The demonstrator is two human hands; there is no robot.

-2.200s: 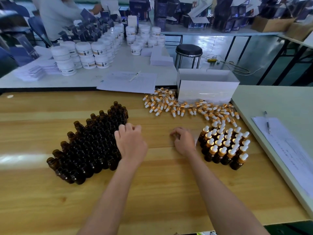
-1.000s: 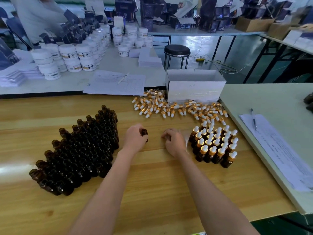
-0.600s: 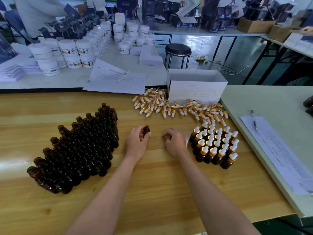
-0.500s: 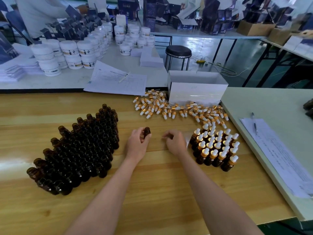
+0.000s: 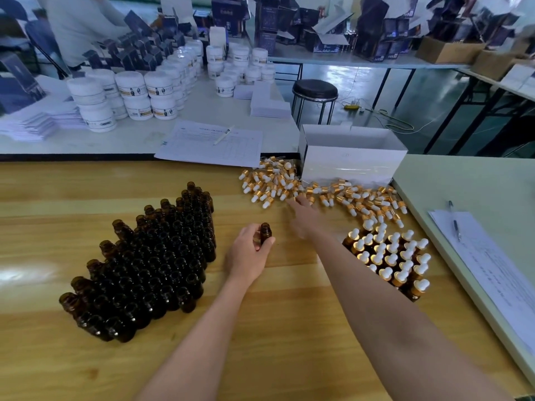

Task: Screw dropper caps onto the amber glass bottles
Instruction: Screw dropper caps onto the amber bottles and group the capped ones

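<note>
Gripping one uncapped amber bottle (image 5: 265, 233) upright, the left hand (image 5: 247, 257) is resting on the wooden bench (image 5: 289, 342), fingers and thumb curling round the glass body and leaving the neck free. The right hand (image 5: 302, 218) is hovering at the near edge of the loose dropper caps (image 5: 275, 183). It is blurred, but its fingers (image 5: 293, 202) are looking stretched out and holding nothing.

Step in hand, as I am judging it: fetching a cap for the held bottle.
- Singling out one cap is mattering, since the pile is tangled and the glass pipettes are lying crossed
- Pinching it by the gold collar rather than the white bulb is likely giving better control
- Keeping the bottle upright and low, feeding the pipette into the mouth first, seating the collar square, then turning until snug
- A tilted collar is risking a crossed thread

Counts:
- Bottle in hand: one
- Uncapped bottles (image 5: 156, 256) are standing packed together left of the hand: roughly eighty or more, too dense for an exact count
- Capped bottles (image 5: 390, 253) are standing to the right: about two dozen showing, some hiding behind the right forearm
- Loose caps: many dozens, not countable
- White box (image 5: 350, 166) behind the caps: one
</note>
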